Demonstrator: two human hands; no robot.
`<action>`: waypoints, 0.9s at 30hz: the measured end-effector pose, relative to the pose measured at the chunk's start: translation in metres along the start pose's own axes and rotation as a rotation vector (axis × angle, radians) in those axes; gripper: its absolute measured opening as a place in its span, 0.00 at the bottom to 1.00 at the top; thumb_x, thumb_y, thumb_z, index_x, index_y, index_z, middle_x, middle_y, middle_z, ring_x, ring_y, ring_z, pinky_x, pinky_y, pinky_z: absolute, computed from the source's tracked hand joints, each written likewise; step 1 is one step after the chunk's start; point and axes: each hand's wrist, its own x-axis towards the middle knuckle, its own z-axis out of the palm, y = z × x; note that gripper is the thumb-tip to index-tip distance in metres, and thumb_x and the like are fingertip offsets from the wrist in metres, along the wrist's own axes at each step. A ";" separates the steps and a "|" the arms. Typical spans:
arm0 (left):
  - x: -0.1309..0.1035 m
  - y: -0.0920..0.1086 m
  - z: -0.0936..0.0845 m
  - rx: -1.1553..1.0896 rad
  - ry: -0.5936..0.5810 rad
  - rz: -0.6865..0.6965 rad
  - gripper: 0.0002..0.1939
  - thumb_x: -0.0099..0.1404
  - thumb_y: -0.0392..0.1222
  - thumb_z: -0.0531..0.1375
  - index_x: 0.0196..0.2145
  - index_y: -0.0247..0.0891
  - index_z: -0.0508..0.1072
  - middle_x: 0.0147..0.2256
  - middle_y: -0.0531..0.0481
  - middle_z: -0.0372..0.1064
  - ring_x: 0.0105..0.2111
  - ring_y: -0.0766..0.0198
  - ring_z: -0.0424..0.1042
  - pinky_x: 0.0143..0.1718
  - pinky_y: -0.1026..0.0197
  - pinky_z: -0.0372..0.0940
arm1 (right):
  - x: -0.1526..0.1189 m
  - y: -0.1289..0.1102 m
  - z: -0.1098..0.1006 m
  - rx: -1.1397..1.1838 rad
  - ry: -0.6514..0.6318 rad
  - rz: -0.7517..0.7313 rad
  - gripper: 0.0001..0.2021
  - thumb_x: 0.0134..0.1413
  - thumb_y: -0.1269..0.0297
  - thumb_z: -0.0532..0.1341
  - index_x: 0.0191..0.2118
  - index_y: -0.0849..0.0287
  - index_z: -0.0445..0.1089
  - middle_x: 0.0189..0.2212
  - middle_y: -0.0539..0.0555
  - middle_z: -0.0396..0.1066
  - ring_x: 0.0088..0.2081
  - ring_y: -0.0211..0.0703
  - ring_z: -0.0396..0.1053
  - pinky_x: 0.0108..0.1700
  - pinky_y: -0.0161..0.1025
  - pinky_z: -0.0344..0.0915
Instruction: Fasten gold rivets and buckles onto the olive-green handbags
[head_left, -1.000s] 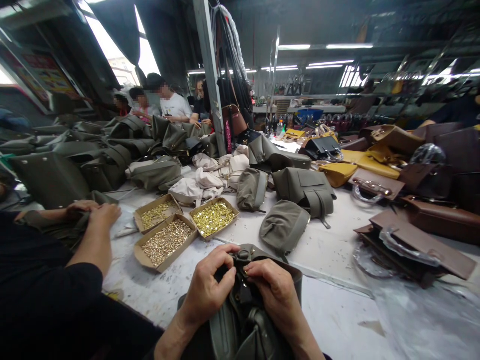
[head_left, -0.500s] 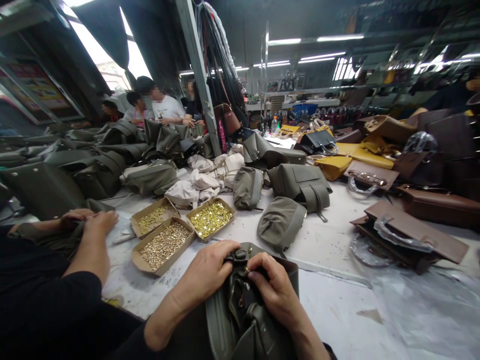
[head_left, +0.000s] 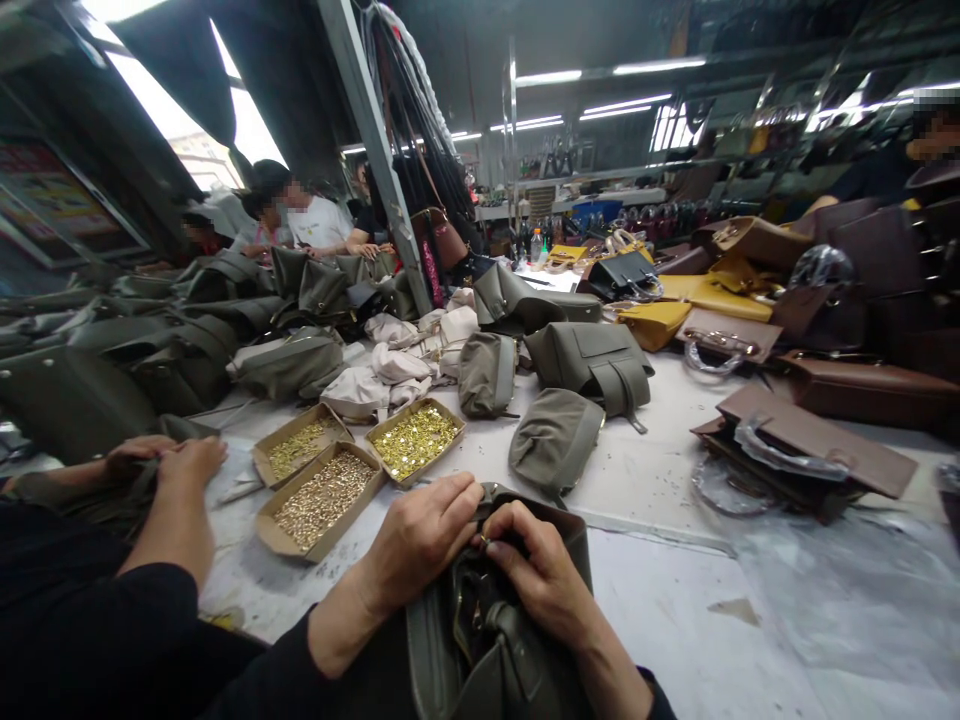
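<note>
Our left hand (head_left: 420, 540) and right hand (head_left: 540, 570) meet, fingers curled and pinched shut, on the upper rim of an olive-green bag (head_left: 480, 640) that stands between our forearms at the near edge of the worktop (head_left: 660, 620). Both hands grip the rim at one spot, where a small metal fitting seems to sit under the fingertips; we cannot tell its kind. We judge the fitting to be mid-attachment, neither clearly seated nor clearly loose.

Just ahead and to the left of our left hand lie three cardboard trays: one of dull studs (head_left: 321, 498), one of bright brass pieces (head_left: 415, 440), one of paler pieces (head_left: 300, 445). All three hold plenty of stock.

Ahead of our right hand lie olive pouches (head_left: 555, 440) and a flapped olive bag (head_left: 592, 362); whether they are finished we cannot tell. Farther left, a co-worker's hands (head_left: 176, 462) rest on another olive piece, with a heap of olive bags (head_left: 150, 350) beyond. To the far right lie brown bags (head_left: 810, 440) in clear wrap, and yellow bags (head_left: 690, 310) behind them.
</note>
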 end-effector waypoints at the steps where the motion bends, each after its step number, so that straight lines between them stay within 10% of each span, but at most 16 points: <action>1: 0.000 -0.001 -0.002 0.000 0.020 0.036 0.12 0.73 0.37 0.56 0.52 0.33 0.69 0.47 0.37 0.77 0.44 0.52 0.80 0.42 0.56 0.77 | 0.000 0.000 0.000 0.011 0.009 0.002 0.01 0.66 0.67 0.59 0.40 0.54 0.66 0.35 0.49 0.71 0.38 0.42 0.70 0.42 0.37 0.62; 8: 0.004 -0.004 -0.001 -0.130 -0.029 -0.005 0.16 0.74 0.35 0.54 0.56 0.33 0.72 0.48 0.38 0.78 0.47 0.56 0.79 0.48 0.58 0.75 | 0.003 0.001 0.000 0.016 0.069 0.005 0.02 0.64 0.67 0.61 0.38 0.55 0.69 0.32 0.48 0.72 0.34 0.40 0.69 0.40 0.35 0.63; 16: 0.025 -0.017 0.004 -0.755 -0.296 -0.713 0.15 0.66 0.44 0.60 0.45 0.37 0.83 0.44 0.43 0.82 0.46 0.52 0.80 0.52 0.54 0.72 | 0.009 0.013 0.008 -0.124 0.227 -0.069 0.04 0.63 0.70 0.62 0.38 0.56 0.75 0.33 0.50 0.77 0.35 0.43 0.74 0.40 0.37 0.67; 20: 0.026 -0.018 0.013 -0.982 -0.205 -1.001 0.17 0.56 0.48 0.66 0.39 0.34 0.84 0.38 0.43 0.83 0.42 0.50 0.81 0.48 0.53 0.73 | 0.009 0.014 0.013 -0.197 0.267 -0.101 0.06 0.65 0.71 0.61 0.40 0.55 0.76 0.35 0.51 0.77 0.36 0.43 0.74 0.40 0.38 0.68; 27: 0.020 -0.006 0.018 -0.961 0.014 -1.119 0.14 0.53 0.47 0.69 0.33 0.35 0.85 0.34 0.44 0.83 0.38 0.52 0.80 0.44 0.55 0.73 | 0.006 0.014 0.023 -0.513 0.341 -0.174 0.08 0.68 0.71 0.59 0.42 0.55 0.76 0.34 0.54 0.69 0.36 0.44 0.67 0.39 0.39 0.65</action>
